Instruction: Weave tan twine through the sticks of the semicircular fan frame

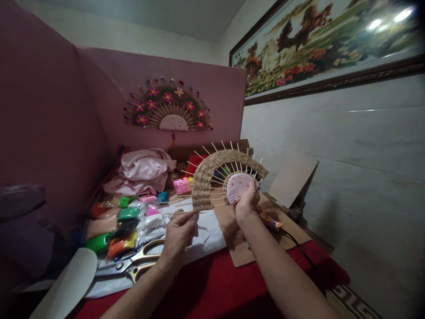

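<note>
A fan-shaped piece of woven cord (203,179) with thin sticks radiating from it is raised over the table. My right hand (246,203) grips its half-round base (236,187), which is covered in white cloth with red dots. At the fan's lower left end, my left hand (182,230) is closed, thumb and fingertips pinched together by the edge of the weave. What lies between those fingertips is too small to make out. On the pink panel behind hangs a finished-looking fan (174,122) with pink flowers.
Gold-handled scissors (121,266) and bags of coloured clay (129,213) lie at the left. Pink cloth (142,167) is heaped behind them. Cardboard (237,248), a patterned tool (269,220) and its black cord (299,243) are on the right.
</note>
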Tool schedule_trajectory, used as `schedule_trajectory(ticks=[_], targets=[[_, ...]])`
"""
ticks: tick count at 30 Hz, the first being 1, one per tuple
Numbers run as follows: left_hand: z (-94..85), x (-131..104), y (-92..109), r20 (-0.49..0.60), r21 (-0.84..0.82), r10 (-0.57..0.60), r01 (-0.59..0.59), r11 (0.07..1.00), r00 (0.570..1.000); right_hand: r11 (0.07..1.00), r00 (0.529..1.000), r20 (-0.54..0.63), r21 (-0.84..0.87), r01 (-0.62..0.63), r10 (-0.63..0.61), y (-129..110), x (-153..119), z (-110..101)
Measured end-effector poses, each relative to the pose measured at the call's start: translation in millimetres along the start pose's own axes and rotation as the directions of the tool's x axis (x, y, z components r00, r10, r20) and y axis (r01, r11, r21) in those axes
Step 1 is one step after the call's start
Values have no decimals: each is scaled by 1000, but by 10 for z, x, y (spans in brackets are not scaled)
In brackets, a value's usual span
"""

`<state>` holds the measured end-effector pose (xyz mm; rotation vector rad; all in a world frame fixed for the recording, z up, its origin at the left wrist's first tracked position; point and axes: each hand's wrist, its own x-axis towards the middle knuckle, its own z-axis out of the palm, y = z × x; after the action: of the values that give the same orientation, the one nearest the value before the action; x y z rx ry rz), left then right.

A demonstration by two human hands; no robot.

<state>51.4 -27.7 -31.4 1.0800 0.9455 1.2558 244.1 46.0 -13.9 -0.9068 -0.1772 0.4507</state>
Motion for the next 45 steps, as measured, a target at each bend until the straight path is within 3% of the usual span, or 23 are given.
schedule_trajectory(ticks=[7,15,25,32,45], targets=[[-48,74,-14,28,18,-11,10,1000,1000,997,998,18,46,-62,61,-105,-137,40],[-56,62,4,47,44,-10,8,999,999,998,998,1,33,-62,62,-6,-40,30],[-22,25,1,-6,-22,43,-43,999,999,1000,999,-22,18,-23,24,-11,-21,23],[-9,2,44,49,-10,5,-5,1000,999,1000,999,-38,16,1,-1,-135,-120,30],[24,-54,59,51,-24,-20,21,999,999,1000,1000,2,22,13,-13,-30,-13,28]])
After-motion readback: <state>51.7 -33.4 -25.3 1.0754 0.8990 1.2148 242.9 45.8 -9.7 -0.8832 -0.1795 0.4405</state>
